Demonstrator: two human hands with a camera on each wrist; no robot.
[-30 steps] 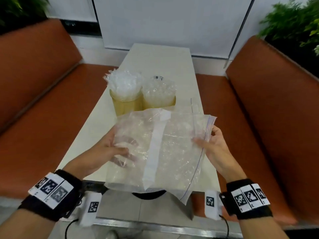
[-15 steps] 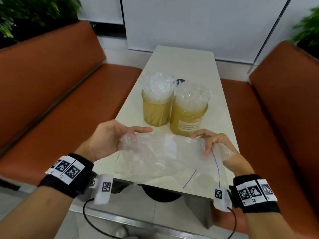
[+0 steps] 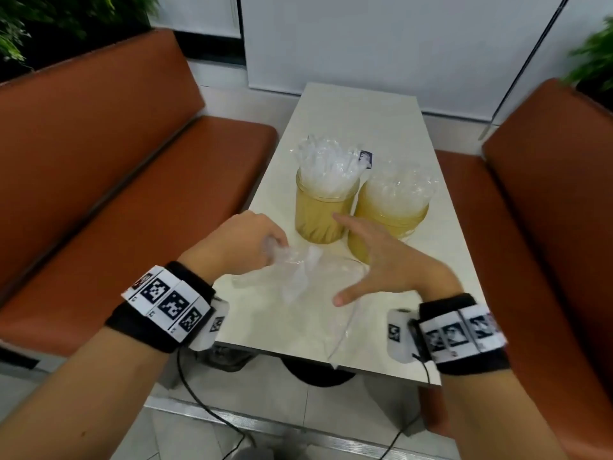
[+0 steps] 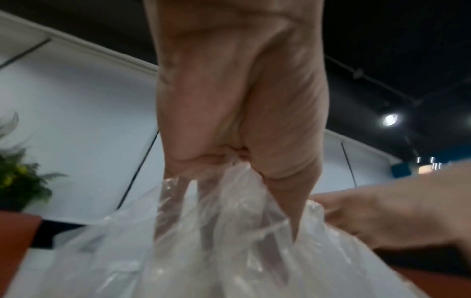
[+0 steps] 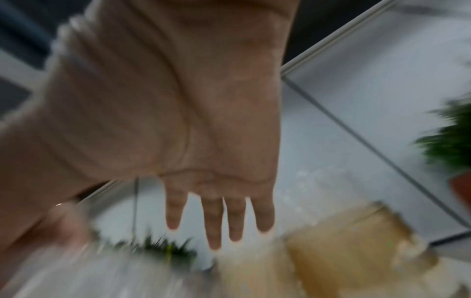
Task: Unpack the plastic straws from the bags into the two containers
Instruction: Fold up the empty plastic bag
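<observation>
Two amber containers stand side by side mid-table: the left container (image 3: 323,210) and the right container (image 3: 389,217), each stuffed with clear wrapped straws (image 3: 328,167). An empty clear plastic bag (image 3: 298,293) lies flat on the near part of the table. My left hand (image 3: 262,247) grips the bag's far left corner in curled fingers; the left wrist view shows the crumpled plastic bag (image 4: 229,231) bunched in that left hand (image 4: 237,165). My right hand (image 3: 368,260) hovers over the bag's right side with fingers spread straight, holding nothing. The right wrist view shows the straight fingers (image 5: 214,221) near the blurred containers (image 5: 344,252).
The pale table (image 3: 358,121) is narrow, with orange bench seats on the left (image 3: 132,194) and right (image 3: 547,227). Green plants stand behind both benches. A small dark tag (image 3: 366,158) shows behind the left container. The bag's near corner overhangs the table's front edge.
The bag went from held up in both hands to lying flat on the table. My right hand let go and opened; my left hand bunched the bag's corner.
</observation>
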